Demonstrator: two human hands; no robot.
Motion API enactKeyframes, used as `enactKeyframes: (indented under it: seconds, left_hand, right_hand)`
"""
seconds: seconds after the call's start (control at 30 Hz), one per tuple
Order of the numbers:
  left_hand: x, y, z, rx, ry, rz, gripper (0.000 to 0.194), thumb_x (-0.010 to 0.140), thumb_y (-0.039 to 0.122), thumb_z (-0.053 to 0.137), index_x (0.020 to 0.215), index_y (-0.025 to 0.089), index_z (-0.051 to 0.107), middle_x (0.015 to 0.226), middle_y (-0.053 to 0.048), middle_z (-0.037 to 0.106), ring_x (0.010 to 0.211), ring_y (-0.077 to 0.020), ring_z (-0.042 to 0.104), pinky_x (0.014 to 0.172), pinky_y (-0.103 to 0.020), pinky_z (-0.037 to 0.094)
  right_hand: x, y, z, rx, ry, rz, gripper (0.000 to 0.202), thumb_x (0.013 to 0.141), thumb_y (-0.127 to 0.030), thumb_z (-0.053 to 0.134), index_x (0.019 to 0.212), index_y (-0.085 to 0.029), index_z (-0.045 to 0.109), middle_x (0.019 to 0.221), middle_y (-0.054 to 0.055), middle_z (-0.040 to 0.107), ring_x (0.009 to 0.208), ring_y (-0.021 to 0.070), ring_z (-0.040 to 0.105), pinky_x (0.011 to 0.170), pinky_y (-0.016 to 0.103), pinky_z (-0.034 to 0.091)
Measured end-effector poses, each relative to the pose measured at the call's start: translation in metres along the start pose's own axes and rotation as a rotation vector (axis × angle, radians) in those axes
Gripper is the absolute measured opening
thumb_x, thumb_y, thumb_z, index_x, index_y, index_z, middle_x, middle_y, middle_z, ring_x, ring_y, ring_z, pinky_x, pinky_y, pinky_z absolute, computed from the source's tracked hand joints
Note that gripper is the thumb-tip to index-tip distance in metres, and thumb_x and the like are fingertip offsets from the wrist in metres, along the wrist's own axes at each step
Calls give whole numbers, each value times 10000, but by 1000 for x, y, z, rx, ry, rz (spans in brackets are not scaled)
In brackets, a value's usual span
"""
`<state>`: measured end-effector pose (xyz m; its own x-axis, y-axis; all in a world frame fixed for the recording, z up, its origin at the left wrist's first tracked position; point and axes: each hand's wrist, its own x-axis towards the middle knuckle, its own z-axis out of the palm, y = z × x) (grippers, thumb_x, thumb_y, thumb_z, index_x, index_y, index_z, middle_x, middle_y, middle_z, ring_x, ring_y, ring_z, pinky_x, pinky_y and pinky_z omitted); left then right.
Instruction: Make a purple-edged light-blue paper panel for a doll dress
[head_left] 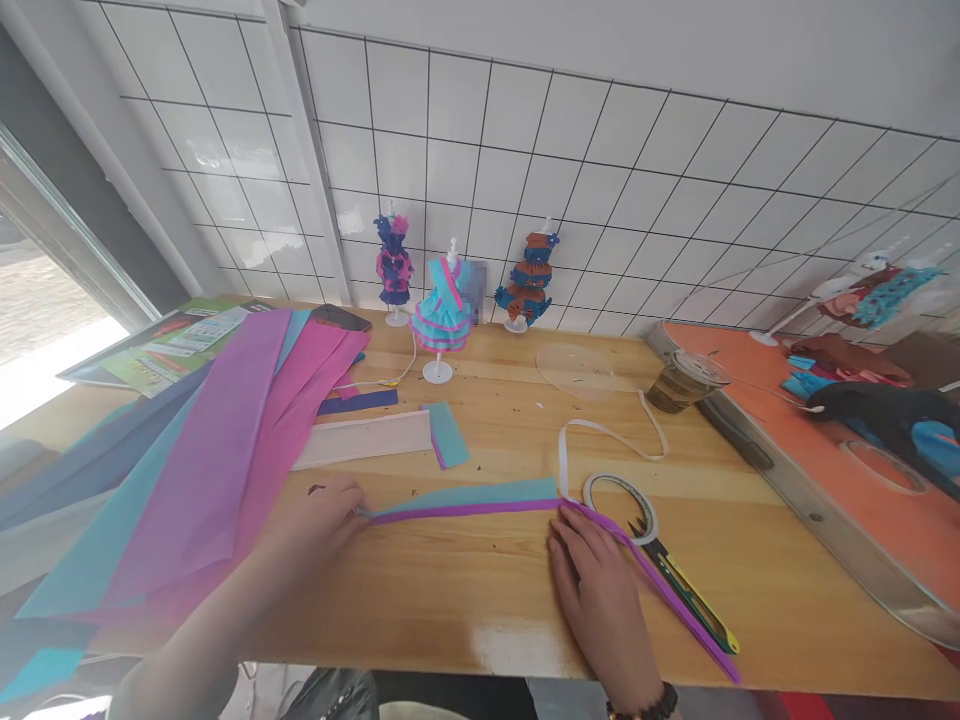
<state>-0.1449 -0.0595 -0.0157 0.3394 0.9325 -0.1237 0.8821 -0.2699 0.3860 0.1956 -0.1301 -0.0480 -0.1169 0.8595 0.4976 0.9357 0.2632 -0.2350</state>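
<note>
A turquoise strip (480, 493), thin like crepe paper, lies across the table with a narrow purple strip (469, 508) along its near edge. At its left end my left hand (334, 515) is closed in a pinch on the strip's tip. My right hand (596, 580) lies palm down, fingers stretched out and resting on the purple strip where the turquoise ends; the purple runs on to the lower right. White tape (564, 455) trails up from near those fingertips. Beside the right hand are a tape roll (649, 525) and a yellow-black cutter (697, 595).
Purple, pink and blue sheets (232, 430) spread over the left side. Small dress stands (442, 310) line the tiled wall. A pale rectangular piece (364, 440) and a turquoise scrap (450, 435) lie mid-table. At right are a cup (684, 380) and an orange case (787, 440).
</note>
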Motion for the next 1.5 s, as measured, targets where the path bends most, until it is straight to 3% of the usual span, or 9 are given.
enactKeyframes:
  seconds: [0.2,0.47,0.67,0.8,0.97,1.07,1.2,1.37,1.5]
  left_hand:
    - [-2,12,-9,32,-113,-95,227,803,273,343,767,192,552,854,-67,613,811,-235,539,733,-340,373]
    - [-13,37,-29,-72,-87,-115,191,770,299,356,679,202,494,788,-52,597,747,-216,534,689,-327,393]
    - [-17,50,-37,-183,-54,-124,186,734,349,414,709,206,531,788,-32,577,750,-205,536,673,-304,399]
    - [-20,46,-34,-259,-158,-170,244,788,413,387,786,216,531,718,2,559,693,-187,533,630,-288,384]
    - [-19,43,-37,-427,-256,-88,250,807,431,417,773,205,519,721,9,570,699,-173,544,660,-284,394]
    - [-17,44,-41,-522,-279,-93,215,780,411,474,753,199,500,705,16,566,692,-168,551,650,-279,411]
    - [-18,43,-41,-620,-268,-129,226,748,374,516,890,204,468,691,22,583,716,-179,582,673,-293,437]
    - [-19,36,-39,-654,-215,-186,458,755,397,498,1154,198,395,699,15,609,757,-196,617,720,-323,454]
    - [-21,27,-36,-707,-224,-162,554,756,434,512,1231,191,362,816,-14,636,874,-209,620,813,-340,445]
  right_hand:
    - [1,-3,-3,-1,0,12,269,882,-262,413,1030,-132,596,1106,142,613,1056,241,534,868,426,457]
    - [2,-4,-5,59,-2,50,268,878,-271,416,1045,-161,596,1128,139,604,1055,258,542,858,459,459]
    - [3,3,-15,251,-7,220,270,874,-296,427,1043,-180,603,1169,129,578,1108,253,502,915,486,419]
    - [8,9,-27,413,-26,354,271,859,-344,455,1012,-201,627,1164,106,583,1120,239,499,938,462,412]
    - [9,15,-52,531,68,491,309,815,-409,508,971,-180,645,1096,113,630,957,222,608,815,361,510]
    - [2,28,-69,432,117,575,340,806,-439,494,961,-176,645,1001,108,674,813,203,654,725,311,538]
    - [-19,63,-83,104,61,654,370,795,-478,457,948,-203,651,976,85,689,799,229,662,654,320,538]
    - [-49,101,-76,-57,-124,487,409,798,-481,422,953,-176,645,975,108,691,877,267,646,743,389,523]
    - [-60,106,-71,-132,-163,391,406,827,-456,387,968,-162,629,987,119,679,921,272,622,811,416,493]
